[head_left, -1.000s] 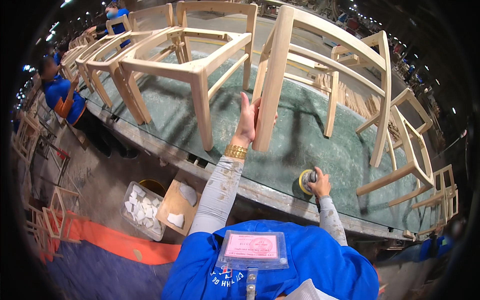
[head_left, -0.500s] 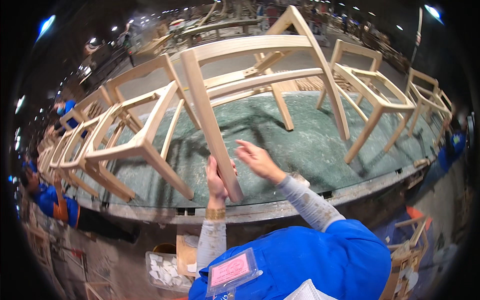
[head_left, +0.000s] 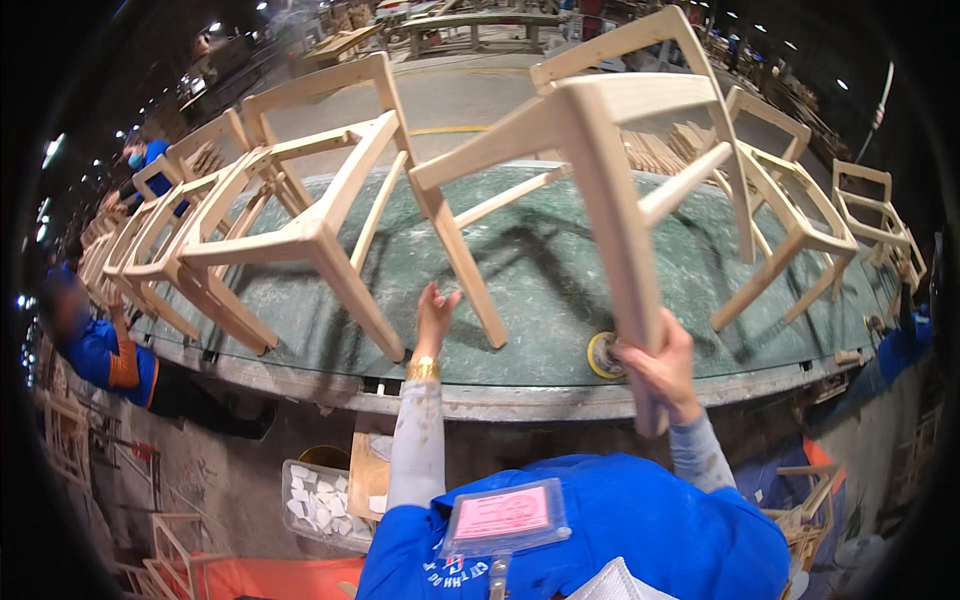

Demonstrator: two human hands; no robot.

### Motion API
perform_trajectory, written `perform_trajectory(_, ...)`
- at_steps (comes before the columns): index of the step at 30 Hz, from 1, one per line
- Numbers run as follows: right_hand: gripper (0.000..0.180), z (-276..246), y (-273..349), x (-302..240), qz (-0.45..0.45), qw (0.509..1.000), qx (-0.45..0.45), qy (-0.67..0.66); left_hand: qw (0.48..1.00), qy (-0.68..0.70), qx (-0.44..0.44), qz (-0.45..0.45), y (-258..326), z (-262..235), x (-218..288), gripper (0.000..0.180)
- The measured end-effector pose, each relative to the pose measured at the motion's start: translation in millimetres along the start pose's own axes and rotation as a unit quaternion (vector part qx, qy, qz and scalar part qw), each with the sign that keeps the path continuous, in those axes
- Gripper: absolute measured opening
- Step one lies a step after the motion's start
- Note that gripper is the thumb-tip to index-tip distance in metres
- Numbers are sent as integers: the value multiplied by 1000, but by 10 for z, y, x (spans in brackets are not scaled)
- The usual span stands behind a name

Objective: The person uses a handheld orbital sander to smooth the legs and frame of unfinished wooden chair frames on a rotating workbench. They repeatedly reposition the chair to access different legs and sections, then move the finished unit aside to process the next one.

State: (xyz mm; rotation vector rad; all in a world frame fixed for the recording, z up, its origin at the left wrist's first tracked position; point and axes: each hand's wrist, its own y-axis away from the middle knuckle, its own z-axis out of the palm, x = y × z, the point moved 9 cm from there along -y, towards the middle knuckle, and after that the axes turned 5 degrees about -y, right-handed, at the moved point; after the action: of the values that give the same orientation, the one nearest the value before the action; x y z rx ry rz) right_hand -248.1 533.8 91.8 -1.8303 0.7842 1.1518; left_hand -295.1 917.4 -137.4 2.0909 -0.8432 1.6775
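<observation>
My right hand is wrapped round the lower part of a leg of a pale wooden chair frame. The frame is tilted, with its backrest toward the upper right and the gripped leg reaching past the table's near edge. My left hand holds nothing, fingers apart, over the green table top. Left of it stands another seatless chair frame. Beside the gripped leg, near my right fingers, lies a round thing with a yellow rim, partly hidden by the leg.
More chair frames line the table at left and at right. Below the near edge sits a clear bin of white pieces next to a wooden board. People in blue stand at the far left and far right.
The chair frame has turned and swung to the right. My right hand has closed on its leg; my left hand has let go of the frame. The yellow-rimmed round thing has come into sight.
</observation>
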Motion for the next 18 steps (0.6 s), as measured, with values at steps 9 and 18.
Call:
perform_trajectory(9, 28, -786, 457, 137, 16, 986, 163, 6, 953, 221, -179, -108, -138, 1109, 253, 45)
perform_trajectory(18, 23, -1760, -6, 289, -3, 983, 182, 5, 970, 237, -55, -9, -137, 785, 1242, 21)
